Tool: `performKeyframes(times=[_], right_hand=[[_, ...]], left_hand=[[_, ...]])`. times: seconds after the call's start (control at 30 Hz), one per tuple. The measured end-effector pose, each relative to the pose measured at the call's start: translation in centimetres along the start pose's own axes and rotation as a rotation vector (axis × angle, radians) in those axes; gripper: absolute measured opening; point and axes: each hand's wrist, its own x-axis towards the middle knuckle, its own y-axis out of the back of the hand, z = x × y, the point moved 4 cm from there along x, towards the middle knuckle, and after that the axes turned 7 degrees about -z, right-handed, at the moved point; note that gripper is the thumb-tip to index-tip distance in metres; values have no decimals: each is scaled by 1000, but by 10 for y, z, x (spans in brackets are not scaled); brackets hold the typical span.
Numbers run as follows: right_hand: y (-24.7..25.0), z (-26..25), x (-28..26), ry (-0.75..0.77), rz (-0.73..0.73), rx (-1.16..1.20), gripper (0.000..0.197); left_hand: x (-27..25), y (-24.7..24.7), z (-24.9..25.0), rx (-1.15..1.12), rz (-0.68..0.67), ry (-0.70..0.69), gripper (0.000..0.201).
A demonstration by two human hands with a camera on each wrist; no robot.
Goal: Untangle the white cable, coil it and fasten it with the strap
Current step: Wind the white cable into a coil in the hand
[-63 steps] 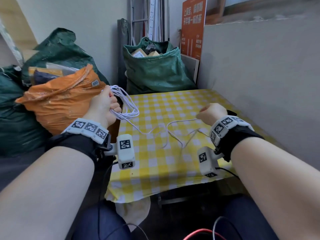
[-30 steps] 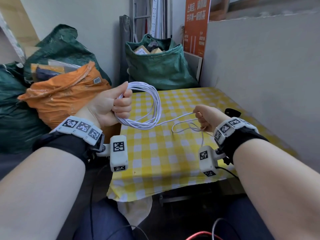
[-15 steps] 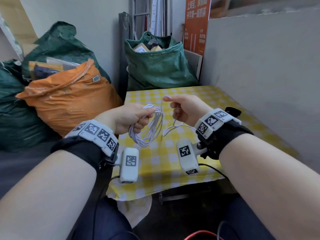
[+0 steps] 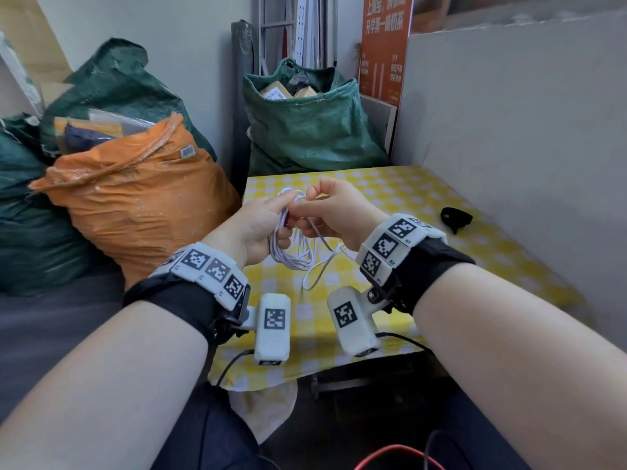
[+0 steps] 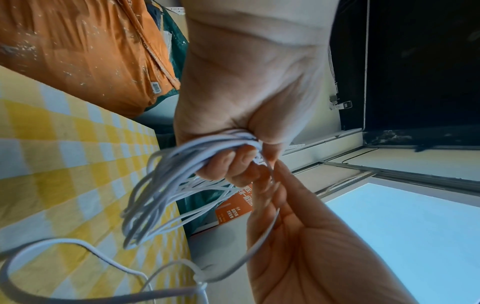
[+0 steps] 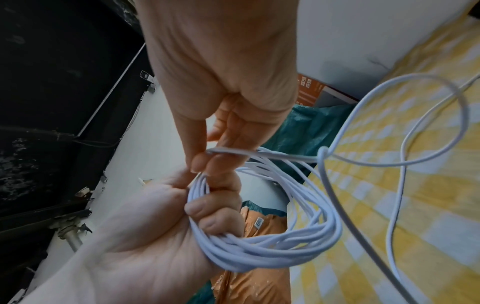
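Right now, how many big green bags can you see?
3: one green bag behind the table, one behind the orange bag, one at far left. Others may be hidden.

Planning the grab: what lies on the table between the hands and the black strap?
Only bare checked cloth lies between the hands and the strap, in the head view.

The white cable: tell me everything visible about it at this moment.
The thin, round white cable looks like smooth flexible plastic. Most of it is gathered into several loose loops gripped in the left hand, held above the yellow checked tablecloth. The right hand pinches one strand at the top of the coil. A loose tail with a small knot hangs toward the cloth. No strap is on it.
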Motion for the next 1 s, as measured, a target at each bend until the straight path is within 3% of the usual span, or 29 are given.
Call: performKeyframes(times=[0.37, 0.6, 0.7, 1.0], right_hand=[[38, 23, -7, -196, 1, -316, 25], [57, 34, -11, -343, -31, -581, 10], [69, 39, -15, -404, 13, -599, 13], [81, 36, -16, -469, 192, -634, 13]], left_hand=[[11, 42, -5, -473, 229, -65, 33], [4, 52, 6, -845, 193, -186, 44], [2, 59, 12, -979, 115, -221, 44], [-9, 54, 17, -433, -51, -19, 43]])
